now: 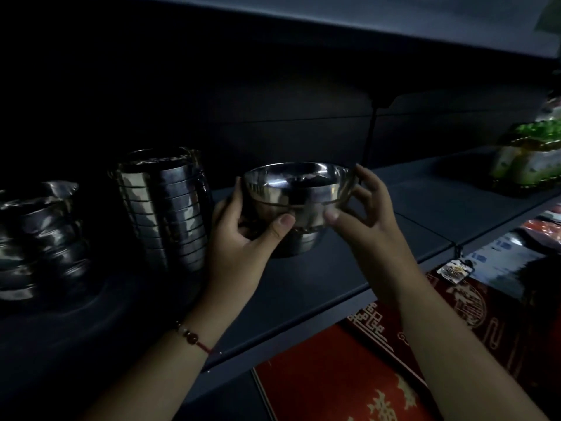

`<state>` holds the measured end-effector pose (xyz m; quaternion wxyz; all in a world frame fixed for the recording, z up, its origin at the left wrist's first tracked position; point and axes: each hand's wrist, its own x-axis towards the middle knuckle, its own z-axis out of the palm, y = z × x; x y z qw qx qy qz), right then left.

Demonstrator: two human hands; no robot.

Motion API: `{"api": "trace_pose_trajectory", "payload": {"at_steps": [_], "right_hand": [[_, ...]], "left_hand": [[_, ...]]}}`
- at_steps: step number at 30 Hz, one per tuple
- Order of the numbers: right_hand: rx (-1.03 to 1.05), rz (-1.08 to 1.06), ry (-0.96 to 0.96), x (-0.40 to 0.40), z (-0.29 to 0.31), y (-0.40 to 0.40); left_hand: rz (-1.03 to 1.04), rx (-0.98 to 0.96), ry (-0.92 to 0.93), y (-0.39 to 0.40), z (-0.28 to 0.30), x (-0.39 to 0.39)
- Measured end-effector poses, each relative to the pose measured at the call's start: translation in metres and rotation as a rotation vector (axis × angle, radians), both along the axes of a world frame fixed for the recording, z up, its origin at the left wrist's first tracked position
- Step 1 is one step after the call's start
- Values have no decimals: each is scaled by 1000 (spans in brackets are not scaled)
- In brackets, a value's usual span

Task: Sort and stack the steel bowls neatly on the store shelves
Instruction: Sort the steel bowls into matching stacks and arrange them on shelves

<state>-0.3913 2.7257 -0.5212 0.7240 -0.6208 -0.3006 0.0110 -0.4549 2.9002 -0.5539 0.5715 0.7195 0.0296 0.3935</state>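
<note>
1. Nearest me lay red printed goods (331, 369) with pale patterns, on a level below the shelf edge, partly hidden by my forearms.
2. My left wrist wore a red cord bracelet (194, 337) with a bead.
3. My left hand (243, 241) gripped the steel bowl (299, 189) from the left, thumb pressed on its front wall, fingers curled round its far side.
4. My right hand (364, 214) pinched the same bowl from the right, thumb on the front wall and forefinger hooked over the rim, the other fingers spread loose behind.
5. The bowl sat upright between my hands, above the dark shelf (303, 302). Under it was a second bowl (300, 246), nested beneath; I could not tell whether the two touched or whether the lower one rested on the shelf.
6. Just left of my left hand stood a tall stack of bowls (164, 208), rims showing as close rings, the pile leaning slightly.
7. Further left, near the picture's edge, stood a shorter, untidy stack (39, 238), its bowls tilted at odd angles.
8. Far right on the same shelf sat a green and white packaged thing (528, 159), too blurred to name.
9. Behind everything ran the dark back panel (273, 95), with another shelf (334, 13) overhead.
</note>
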Motion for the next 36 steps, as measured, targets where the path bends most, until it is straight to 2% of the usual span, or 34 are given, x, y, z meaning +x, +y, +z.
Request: {"api": "trace_pose_trajectory", "payload": {"at_steps": [9, 13, 18, 24, 27, 31, 33, 36], "right_hand": [[177, -29, -14, 46, -8, 30], [138, -38, 31, 67, -17, 44], [85, -96, 84, 82, -38, 57], [33, -163, 64, 77, -47, 58], [-21, -161, 58, 69, -43, 51], [-359, -251, -166, 40, -38, 32], [-594, -309, -323, 24, -40, 25], [-910, -266, -506, -14, -40, 21]], "left_hand": [[70, 105, 96, 7, -8, 49], [137, 101, 143, 9, -11, 60], [111, 94, 244, 15, -31, 72], [133, 139, 309, 15, -30, 71], [131, 227, 396, 16, -24, 57], [185, 568, 553, 21, -21, 9], [168, 676, 633, 25, -21, -23], [204, 792, 720, 34, -20, -80]]}}
